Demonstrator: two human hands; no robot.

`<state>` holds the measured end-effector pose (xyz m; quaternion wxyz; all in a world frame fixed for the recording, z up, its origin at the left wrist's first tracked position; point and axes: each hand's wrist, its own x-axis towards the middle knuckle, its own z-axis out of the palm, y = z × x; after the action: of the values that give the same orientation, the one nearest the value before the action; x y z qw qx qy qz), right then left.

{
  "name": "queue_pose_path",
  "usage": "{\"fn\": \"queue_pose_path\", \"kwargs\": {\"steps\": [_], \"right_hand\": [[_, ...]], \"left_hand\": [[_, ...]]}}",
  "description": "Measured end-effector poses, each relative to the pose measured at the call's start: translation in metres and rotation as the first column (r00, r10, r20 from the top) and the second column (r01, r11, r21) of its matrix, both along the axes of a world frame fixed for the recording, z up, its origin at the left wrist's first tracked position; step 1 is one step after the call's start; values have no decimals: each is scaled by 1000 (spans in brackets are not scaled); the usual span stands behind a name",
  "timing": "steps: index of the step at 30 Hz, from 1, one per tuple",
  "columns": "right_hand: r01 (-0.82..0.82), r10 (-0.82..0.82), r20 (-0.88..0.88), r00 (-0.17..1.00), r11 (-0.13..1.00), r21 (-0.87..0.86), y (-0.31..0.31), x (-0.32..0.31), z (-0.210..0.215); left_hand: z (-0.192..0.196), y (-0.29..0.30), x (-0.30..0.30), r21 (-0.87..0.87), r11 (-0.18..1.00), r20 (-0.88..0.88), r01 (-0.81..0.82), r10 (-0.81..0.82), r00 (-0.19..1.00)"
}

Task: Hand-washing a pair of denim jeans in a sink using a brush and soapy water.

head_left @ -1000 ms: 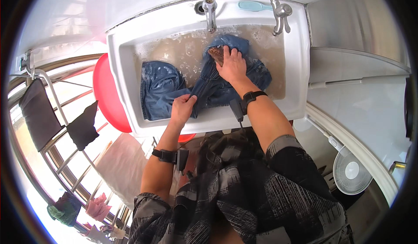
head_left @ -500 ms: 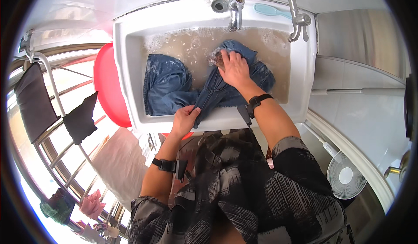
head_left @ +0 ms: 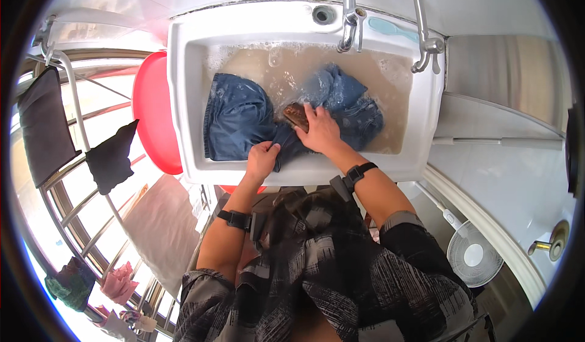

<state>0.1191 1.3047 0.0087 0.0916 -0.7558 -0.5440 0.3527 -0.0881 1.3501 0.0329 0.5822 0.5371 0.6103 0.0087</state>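
A pair of blue jeans (head_left: 239,113) lies soaked in murky, sudsy water inside a white sink (head_left: 431,122). My left hand (head_left: 262,160) pinches an edge of the denim near the sink's front rim. My right hand (head_left: 320,130) is closed on a brown scrub brush (head_left: 297,116) and rests with it on the cloth at the middle of the sink. The brush's underside is hidden. To the right of the brush, part of the jeans bulges out of the water.
Two metal taps (head_left: 349,16) (head_left: 428,43) reach over the sink's back edge. A pale blue brush (head_left: 393,29) lies on the back ledge. At the left stands a red basin (head_left: 152,113) beside a rack with dark cloths (head_left: 49,131). A white fan (head_left: 474,253) is at the lower right.
My right hand has drawn the scrub brush toward me and slightly left along the jeans. The left hand keeps its pinch. The whole view has shifted slightly.
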Motion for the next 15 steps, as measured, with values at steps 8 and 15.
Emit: {"fn": "queue_pose_path", "kwargs": {"steps": [8,15], "right_hand": [[90,-112,407,906,993,74,37,59,-41],[166,-143,-266,953,984,67,0,-30,-14]], "left_hand": [[-18,19,25,153,988,-92,-16,31,995],[-54,34,15,194,980,-220,49,-6,975]]}}
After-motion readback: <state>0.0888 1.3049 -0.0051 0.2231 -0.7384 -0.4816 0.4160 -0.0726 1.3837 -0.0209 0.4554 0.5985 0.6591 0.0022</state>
